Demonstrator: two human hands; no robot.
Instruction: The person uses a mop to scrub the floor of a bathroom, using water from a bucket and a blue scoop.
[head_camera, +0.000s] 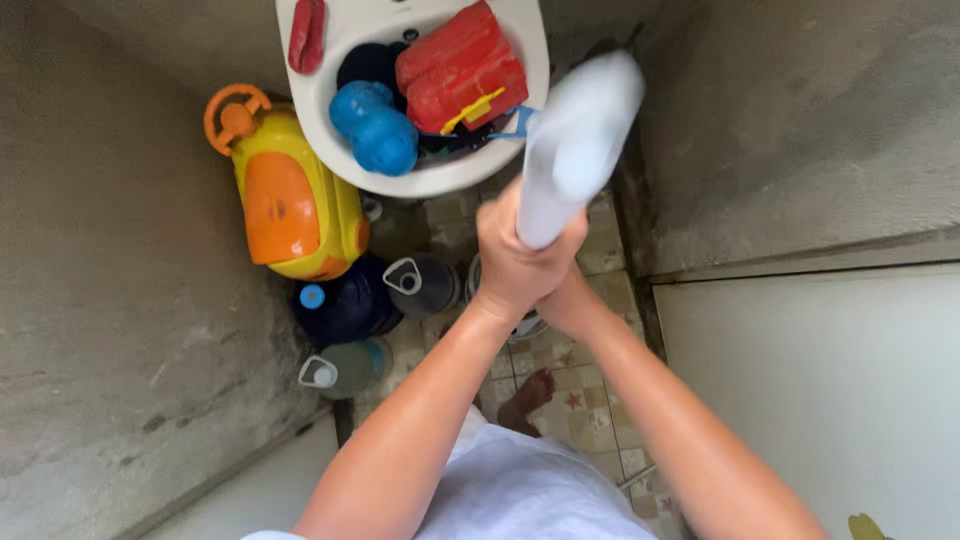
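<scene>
My left hand (520, 255) is closed around the lower end of a white, blurred cloth item like a sock (575, 150), which sticks up and to the right over the edge of a white basin (535, 60). My right hand (570, 305) sits just under and behind the left hand, fingers closed against it; whether it also grips the cloth is hidden. The basin holds a blue rounded toy (372, 125), a red plastic piece (460, 65), a yellow-and-blue tool (485, 112) and a dark object.
A yellow and orange ride-on toy (290, 200) stands left of the basin. Dark and clear plastic jugs (345, 305) crowd the tiled floor (590, 400) below it. Rough concrete walls rise on both sides, with a white door (820, 380) at the right. My bare foot (525, 400) is on the tiles.
</scene>
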